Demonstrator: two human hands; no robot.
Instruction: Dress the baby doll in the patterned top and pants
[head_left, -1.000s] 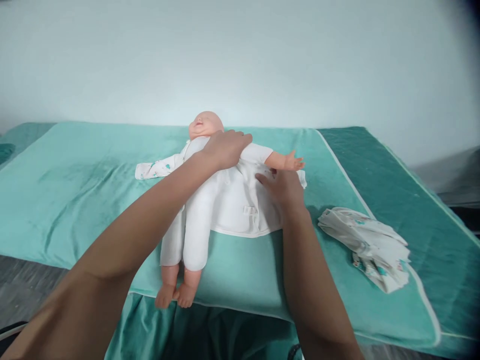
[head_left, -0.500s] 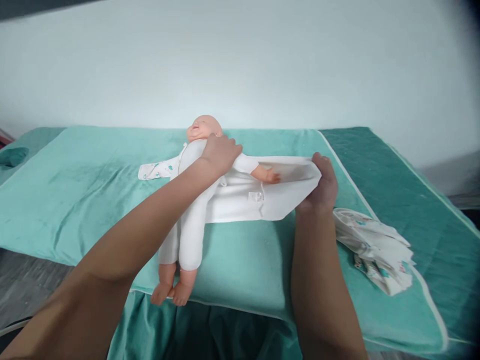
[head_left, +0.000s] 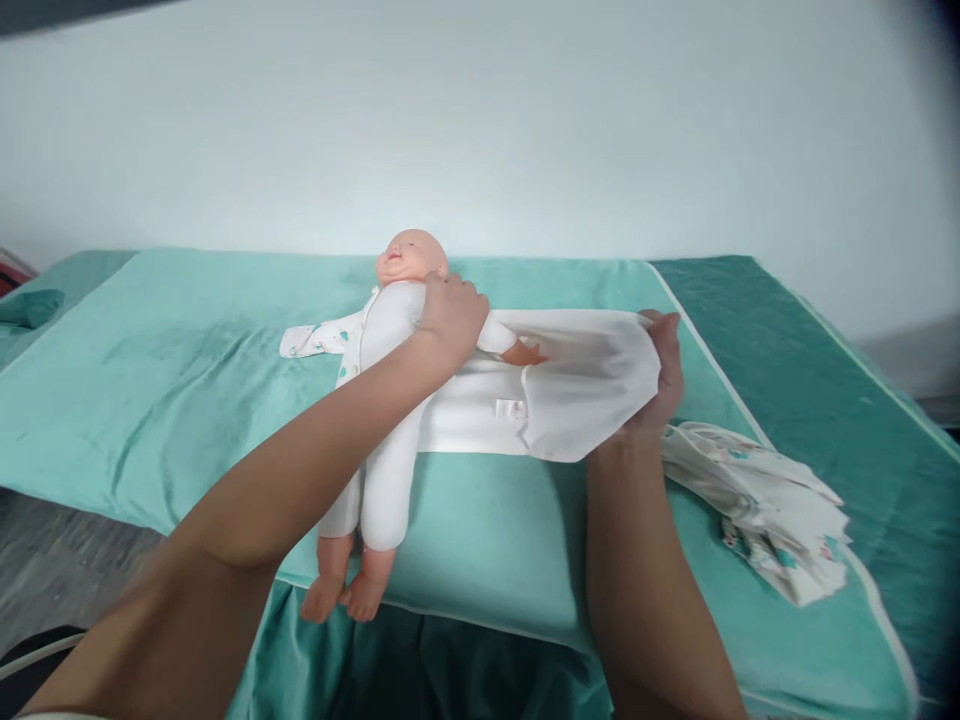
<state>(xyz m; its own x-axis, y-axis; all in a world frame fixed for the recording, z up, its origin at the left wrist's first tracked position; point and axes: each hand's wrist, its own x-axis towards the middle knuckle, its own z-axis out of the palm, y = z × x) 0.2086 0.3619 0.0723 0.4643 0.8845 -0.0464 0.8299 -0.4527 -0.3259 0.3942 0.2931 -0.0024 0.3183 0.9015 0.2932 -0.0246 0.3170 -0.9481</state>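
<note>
A baby doll (head_left: 390, 400) in white clothes lies on its back on a teal mat (head_left: 187, 370), head toward the wall. My left hand (head_left: 450, 315) rests closed on the doll's chest and shoulder, gripping the garment there. My right hand (head_left: 660, 375) holds the edge of a white garment flap (head_left: 585, 385), pulled out to the doll's right and partly covering its arm. The doll's small hand (head_left: 525, 353) shows just above the flap. A printed sleeve (head_left: 319, 338) sticks out on the doll's other side.
A folded printed cloth (head_left: 765, 500) lies on the mat right of my right arm. A darker green cover (head_left: 810, 360) runs along the right side. The pale wall stands behind. The mat's front edge hangs over near my forearms.
My right hand took hold of the white flap at the doll's belly and drew it out to the right, lifting it over the doll's arm. My left hand stayed on the chest.
</note>
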